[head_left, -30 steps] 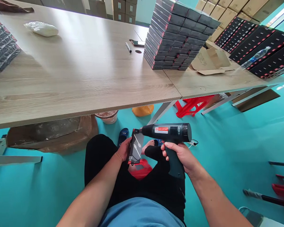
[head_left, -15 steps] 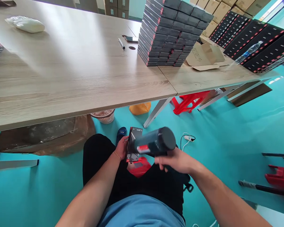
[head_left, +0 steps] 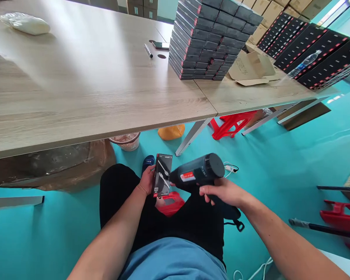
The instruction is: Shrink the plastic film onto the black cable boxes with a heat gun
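Over my lap, my left hand grips the left edge of a flat black box with red edges and a pale cable picture on its front. My right hand is wrapped round the handle of a dark heat gun with a red label. The gun's nozzle points left at the box's right side, very close to it; whether they touch I cannot tell.
A wooden table spans the view ahead, bearing a tall stack of dark boxes, a pen, a phone, flattened cardboard and a plastic-wrapped bundle. Beneath stand a bin and red stool.
My right hand has moved the heat gun slightly right, uncovering more of the box front. The box has shifted a little left and up in my left hand.
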Action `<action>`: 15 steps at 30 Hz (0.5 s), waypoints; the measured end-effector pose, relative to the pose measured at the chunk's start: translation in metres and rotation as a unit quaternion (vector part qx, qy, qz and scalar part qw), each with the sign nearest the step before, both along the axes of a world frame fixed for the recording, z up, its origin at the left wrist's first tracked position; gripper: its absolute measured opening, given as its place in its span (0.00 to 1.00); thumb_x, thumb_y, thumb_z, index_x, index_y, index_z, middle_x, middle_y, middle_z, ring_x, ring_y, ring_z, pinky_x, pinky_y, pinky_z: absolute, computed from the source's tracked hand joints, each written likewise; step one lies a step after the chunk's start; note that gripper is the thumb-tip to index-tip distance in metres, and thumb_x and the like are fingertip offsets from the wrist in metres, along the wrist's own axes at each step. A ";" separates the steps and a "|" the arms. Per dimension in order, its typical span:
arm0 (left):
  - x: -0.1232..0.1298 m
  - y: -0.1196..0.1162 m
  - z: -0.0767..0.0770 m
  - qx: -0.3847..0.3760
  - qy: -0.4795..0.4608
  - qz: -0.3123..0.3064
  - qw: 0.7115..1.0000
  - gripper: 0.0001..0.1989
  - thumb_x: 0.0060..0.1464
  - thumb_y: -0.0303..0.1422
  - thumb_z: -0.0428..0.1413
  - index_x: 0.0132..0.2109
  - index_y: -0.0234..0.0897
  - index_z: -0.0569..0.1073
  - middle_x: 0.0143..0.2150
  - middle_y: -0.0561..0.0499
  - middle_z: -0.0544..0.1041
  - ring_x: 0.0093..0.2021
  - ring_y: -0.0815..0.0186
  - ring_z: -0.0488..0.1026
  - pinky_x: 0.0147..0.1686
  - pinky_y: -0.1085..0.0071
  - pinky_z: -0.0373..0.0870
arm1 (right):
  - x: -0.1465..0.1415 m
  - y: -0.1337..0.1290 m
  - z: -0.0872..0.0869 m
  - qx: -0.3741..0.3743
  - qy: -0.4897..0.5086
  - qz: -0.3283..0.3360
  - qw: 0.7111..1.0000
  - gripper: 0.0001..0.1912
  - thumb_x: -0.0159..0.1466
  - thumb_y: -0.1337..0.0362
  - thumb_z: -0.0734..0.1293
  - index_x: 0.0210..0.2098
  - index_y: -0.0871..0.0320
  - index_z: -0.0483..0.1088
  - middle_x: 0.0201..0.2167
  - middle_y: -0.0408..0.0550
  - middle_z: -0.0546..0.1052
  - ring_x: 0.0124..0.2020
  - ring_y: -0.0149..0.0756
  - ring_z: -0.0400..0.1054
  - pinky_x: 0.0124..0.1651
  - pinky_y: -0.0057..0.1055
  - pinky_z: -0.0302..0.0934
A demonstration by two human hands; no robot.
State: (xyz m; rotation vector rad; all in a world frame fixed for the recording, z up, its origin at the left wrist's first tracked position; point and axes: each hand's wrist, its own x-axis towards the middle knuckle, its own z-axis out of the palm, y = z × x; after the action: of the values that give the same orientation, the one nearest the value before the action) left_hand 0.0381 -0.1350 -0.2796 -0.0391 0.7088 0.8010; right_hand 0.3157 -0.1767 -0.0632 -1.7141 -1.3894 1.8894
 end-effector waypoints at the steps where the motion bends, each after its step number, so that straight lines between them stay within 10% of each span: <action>1: 0.000 0.001 0.000 0.002 -0.007 0.002 1.000 0.22 0.57 0.44 0.54 0.49 0.31 0.79 0.38 0.38 0.83 0.38 0.46 0.82 0.39 0.54 0.78 | 0.000 -0.007 -0.002 -0.022 -0.003 0.019 1.000 0.11 0.53 0.57 0.73 0.29 0.58 0.75 0.20 0.43 0.75 0.23 0.36 0.68 0.27 0.32 0.65; 15: -0.001 0.002 0.011 -0.004 -0.014 0.036 0.999 0.24 0.58 0.43 0.53 0.52 0.30 0.78 0.42 0.37 0.83 0.41 0.47 0.83 0.43 0.52 0.79 | -0.009 -0.051 -0.022 -0.015 0.021 -0.068 0.997 0.15 0.54 0.51 0.73 0.30 0.58 0.75 0.20 0.43 0.74 0.24 0.37 0.68 0.29 0.34 0.65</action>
State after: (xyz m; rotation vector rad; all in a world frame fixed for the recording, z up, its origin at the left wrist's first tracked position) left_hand 0.0370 -0.1334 -0.2690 -0.0839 0.6880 0.8642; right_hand 0.3065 -0.2272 -0.0848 -1.7258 -1.2040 1.8693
